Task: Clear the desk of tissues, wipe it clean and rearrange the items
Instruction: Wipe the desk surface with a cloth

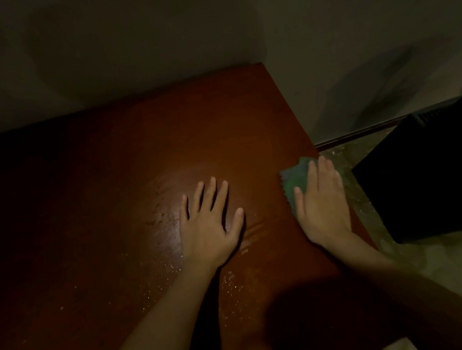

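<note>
Wipe step, judging by the layout. No tissues in view on the reddish-brown wooden surface [112, 186], and no items on it either, so the rearranging is probably yet to come

- left hand [209, 222]: flat on the surface mid-desk, fingers [211, 188] straight and spread, holding nothing, looks like bracing
- right hand [322, 202]: flat on the green-grey wiping cloth [295, 177], fingers [313, 172] extended and pressing it down, not curled round it
- the cloth sits right at the surface's right edge, with the outer side of the hand at the lip
- wet-looking streaks between the hands; pale specks [229, 285] lie scattered on the near part of the surface, so that zone looks unwiped

Risks from here:
- cloth is only pinned by a flat palm; a stroke past the edge could drop it onto the floor [436, 268] beside the black box [421, 170]
- sweeping rightward pushes debris off the edge onto the floor rather than collecting it
- the left palm sits in the damp patch, so lifting it may leave a print or smear
- lighting is dim and the left side of the surface is too dark to judge, so missed spots are likely there
</note>
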Action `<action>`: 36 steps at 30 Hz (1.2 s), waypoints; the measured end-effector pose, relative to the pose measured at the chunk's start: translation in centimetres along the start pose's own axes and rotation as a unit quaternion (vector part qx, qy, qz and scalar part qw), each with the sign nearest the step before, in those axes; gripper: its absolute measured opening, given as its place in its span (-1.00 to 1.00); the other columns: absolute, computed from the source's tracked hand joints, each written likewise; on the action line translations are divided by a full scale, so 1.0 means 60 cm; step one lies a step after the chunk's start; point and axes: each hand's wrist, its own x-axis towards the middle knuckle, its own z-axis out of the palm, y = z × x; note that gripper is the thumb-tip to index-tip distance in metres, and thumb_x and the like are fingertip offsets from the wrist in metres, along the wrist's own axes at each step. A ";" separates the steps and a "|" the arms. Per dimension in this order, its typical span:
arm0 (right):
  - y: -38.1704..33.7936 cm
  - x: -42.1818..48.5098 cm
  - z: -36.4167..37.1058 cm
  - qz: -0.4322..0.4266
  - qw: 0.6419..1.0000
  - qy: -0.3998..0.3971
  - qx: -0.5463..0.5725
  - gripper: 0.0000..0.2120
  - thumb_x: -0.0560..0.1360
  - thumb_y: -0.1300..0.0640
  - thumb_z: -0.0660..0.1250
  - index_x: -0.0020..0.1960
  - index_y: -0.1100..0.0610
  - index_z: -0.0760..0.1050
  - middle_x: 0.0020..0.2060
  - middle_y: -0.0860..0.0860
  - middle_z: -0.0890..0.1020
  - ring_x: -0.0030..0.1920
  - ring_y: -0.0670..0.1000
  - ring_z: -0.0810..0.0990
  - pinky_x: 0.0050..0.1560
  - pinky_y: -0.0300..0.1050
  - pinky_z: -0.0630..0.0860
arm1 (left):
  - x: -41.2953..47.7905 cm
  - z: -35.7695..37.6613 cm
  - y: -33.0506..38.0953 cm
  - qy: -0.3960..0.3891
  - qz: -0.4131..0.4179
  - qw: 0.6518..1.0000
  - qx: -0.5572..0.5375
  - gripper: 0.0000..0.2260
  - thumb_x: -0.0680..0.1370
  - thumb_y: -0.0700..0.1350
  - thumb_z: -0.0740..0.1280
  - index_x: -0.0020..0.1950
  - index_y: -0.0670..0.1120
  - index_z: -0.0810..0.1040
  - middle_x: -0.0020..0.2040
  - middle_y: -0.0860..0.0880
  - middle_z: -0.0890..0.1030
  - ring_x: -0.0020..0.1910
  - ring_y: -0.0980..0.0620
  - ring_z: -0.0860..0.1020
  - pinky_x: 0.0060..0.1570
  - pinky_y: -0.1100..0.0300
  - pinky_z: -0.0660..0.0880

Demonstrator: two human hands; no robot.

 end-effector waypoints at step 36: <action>0.066 -0.042 -0.007 -0.210 0.976 -0.055 -0.037 -0.36 0.60 -0.19 -0.21 0.55 0.17 0.02 0.51 0.25 0.08 0.52 0.20 0.07 0.50 0.07 0.03 | -0.050 -0.004 0.013 0.018 -0.046 0.999 -0.005 -0.42 0.60 0.24 -0.10 0.53 0.00 0.25 0.53 0.00 0.24 0.54 0.07 0.09 0.50 0.13 -0.16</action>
